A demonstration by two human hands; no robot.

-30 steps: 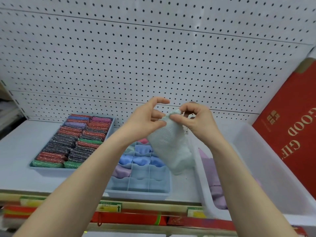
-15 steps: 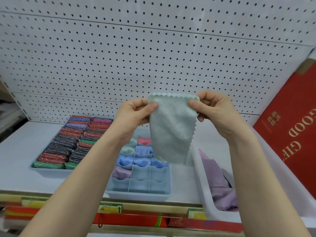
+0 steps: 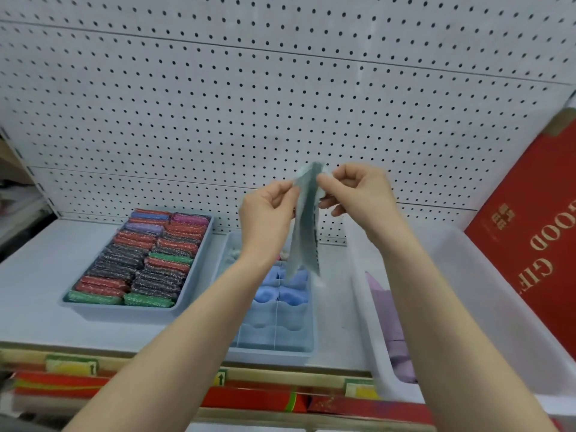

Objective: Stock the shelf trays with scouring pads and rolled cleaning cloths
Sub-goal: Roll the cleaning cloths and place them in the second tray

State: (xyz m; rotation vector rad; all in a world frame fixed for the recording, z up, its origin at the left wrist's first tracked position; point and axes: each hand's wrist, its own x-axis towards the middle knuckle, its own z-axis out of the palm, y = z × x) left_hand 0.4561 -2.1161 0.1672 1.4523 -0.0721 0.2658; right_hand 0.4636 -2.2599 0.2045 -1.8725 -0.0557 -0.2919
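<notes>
A pale green cleaning cloth [image 3: 305,232] hangs folded lengthwise in front of the pegboard. My left hand [image 3: 268,213] pinches its upper left edge and my right hand [image 3: 358,191] pinches the top from the right. Below them a blue divided tray [image 3: 274,347] holds rolled blue cloths [image 3: 280,291] in its middle cells, while its front cells show no cloth. To the left, a blue tray [image 3: 93,310] is packed with scouring pads [image 3: 143,257] in red, dark, green and purple.
A white bin [image 3: 486,307] at the right holds loose purple cloths [image 3: 389,322]. A red gift box [image 3: 536,238] leans at the far right. White pegboard [image 3: 249,104] backs the shelf. Price labels [image 3: 71,366] line the shelf's front edge.
The cloth, spread flat between both hands half a second ago, is now folded into a narrow strip. My hands have come close together at its top.
</notes>
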